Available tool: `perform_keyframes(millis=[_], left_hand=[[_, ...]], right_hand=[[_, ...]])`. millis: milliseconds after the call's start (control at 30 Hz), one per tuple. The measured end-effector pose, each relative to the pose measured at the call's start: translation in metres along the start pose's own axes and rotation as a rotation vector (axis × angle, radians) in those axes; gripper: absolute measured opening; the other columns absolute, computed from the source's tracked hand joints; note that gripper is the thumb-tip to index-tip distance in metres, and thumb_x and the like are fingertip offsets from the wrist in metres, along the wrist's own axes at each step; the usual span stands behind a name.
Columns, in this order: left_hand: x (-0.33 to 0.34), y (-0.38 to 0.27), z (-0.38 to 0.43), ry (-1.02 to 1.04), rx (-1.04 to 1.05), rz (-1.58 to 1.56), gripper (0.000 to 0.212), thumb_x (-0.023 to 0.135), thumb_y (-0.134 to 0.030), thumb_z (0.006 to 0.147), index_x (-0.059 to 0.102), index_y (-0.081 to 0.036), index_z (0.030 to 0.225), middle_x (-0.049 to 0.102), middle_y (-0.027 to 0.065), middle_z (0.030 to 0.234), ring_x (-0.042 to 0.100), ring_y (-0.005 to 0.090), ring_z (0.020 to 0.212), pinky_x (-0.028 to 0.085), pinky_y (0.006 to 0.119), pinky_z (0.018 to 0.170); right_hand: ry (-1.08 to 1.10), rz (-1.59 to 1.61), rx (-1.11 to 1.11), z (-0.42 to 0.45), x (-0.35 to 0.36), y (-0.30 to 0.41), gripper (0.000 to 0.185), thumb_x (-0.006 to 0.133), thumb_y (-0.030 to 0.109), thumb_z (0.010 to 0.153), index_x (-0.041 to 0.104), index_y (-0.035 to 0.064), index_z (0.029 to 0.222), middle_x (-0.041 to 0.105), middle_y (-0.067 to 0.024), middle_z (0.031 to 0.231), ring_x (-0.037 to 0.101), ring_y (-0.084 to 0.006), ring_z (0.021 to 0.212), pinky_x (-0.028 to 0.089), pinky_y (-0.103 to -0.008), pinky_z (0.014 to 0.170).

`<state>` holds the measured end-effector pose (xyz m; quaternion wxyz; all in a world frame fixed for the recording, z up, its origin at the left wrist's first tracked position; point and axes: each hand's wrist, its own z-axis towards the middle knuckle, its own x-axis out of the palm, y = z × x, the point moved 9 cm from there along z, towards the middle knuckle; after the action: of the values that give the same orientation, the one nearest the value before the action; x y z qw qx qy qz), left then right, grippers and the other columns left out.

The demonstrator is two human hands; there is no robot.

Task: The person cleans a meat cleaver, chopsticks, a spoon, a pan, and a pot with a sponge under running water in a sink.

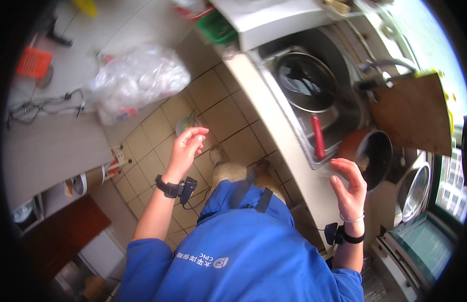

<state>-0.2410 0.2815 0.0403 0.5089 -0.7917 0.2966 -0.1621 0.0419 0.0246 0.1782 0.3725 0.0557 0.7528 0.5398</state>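
My left hand point(187, 149) hangs above the tiled floor with its fingers loosely bent and nothing in it. Over the counter edge, my right hand point(350, 185) has its thumb apart from its curved fingers and holds nothing. Close beyond those fingers stands a pot point(369, 158) with a reddish-brown outside and a dark inside. A red handle point(318, 136) lies at the near corner of the metal sink point(341, 124). In the sink sits a round dark pan point(307, 83) with a shiny surface inside, perhaps water.
A brown board point(411, 113) leans beside the faucet point(392, 66). A metal basin point(414, 192) stands past the pot, near the window. To the left are a filled clear plastic bag point(139, 81), cables point(41, 107) and an orange basket point(34, 62). A green basket point(216, 26) adjoins the counter.
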Motion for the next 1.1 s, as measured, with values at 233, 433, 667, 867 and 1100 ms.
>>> perform_keyframes(millis=[233, 433, 667, 867, 1100], left_hand=[[-0.155, -0.132, -0.126, -0.144, 0.583, -0.225, 0.009, 0.044, -0.002, 0.077, 0.053, 0.000, 0.077, 0.048, 0.0075, 0.076, 0.040, 0.0144, 0.062, 0.034, 0.026, 0.051], [-0.222, -0.181, -0.219, 0.223, 0.866, -0.505, 0.009, 0.068, -0.008, 0.077, 0.064, -0.007, 0.085, 0.063, 0.0117, 0.097, 0.058, 0.0168, 0.063, 0.044, 0.025, 0.056], [-0.288, -0.148, -0.220, 0.296, 0.942, -0.787, 0.020, 0.037, -0.014, 0.093, 0.040, -0.006, 0.075, 0.049, 0.0137, 0.063, 0.054, 0.0284, 0.056, 0.044, 0.037, 0.047], [-0.309, -0.144, -0.198, 0.110, 0.831, -0.798, 0.022, 0.038, -0.010, 0.091, 0.042, -0.008, 0.069, 0.056, 0.0129, 0.073, 0.043, 0.0162, 0.048, 0.032, 0.029, 0.045], [-0.322, -0.136, -0.168, -0.112, 0.665, -0.831, 0.028, 0.037, -0.002, 0.084, 0.033, -0.013, 0.058, 0.070, 0.0134, 0.080, 0.022, 0.0034, 0.034, 0.010, 0.021, 0.034]], right_hand=[[0.620, 0.715, -0.223, 0.012, 0.167, 0.178, 0.045, 0.070, 0.024, 0.072, 0.060, -0.0068, 0.103, 0.062, -0.0210, 0.093, 0.062, -0.0323, 0.087, 0.049, -0.0393, 0.077], [1.388, 1.083, -0.227, -0.010, 0.296, 0.300, 0.047, 0.066, 0.030, 0.082, 0.053, 0.0021, 0.117, 0.065, -0.0155, 0.090, 0.063, -0.0263, 0.073, 0.050, -0.0331, 0.061], [1.446, 1.164, -0.051, -0.013, 0.378, 0.347, 0.026, 0.061, 0.025, 0.086, 0.059, 0.0050, 0.103, 0.067, -0.0148, 0.095, 0.063, -0.0209, 0.071, 0.049, -0.0270, 0.056], [1.431, 1.258, -0.164, -0.019, 0.409, 0.345, 0.027, 0.058, 0.026, 0.087, 0.062, 0.0036, 0.103, 0.066, -0.0158, 0.100, 0.063, -0.0180, 0.068, 0.047, -0.0256, 0.053], [1.513, 1.249, -0.139, -0.006, 0.433, 0.348, 0.031, 0.058, 0.026, 0.087, 0.062, 0.0007, 0.105, 0.065, -0.0173, 0.103, 0.062, -0.0151, 0.061, 0.044, -0.0235, 0.048]])
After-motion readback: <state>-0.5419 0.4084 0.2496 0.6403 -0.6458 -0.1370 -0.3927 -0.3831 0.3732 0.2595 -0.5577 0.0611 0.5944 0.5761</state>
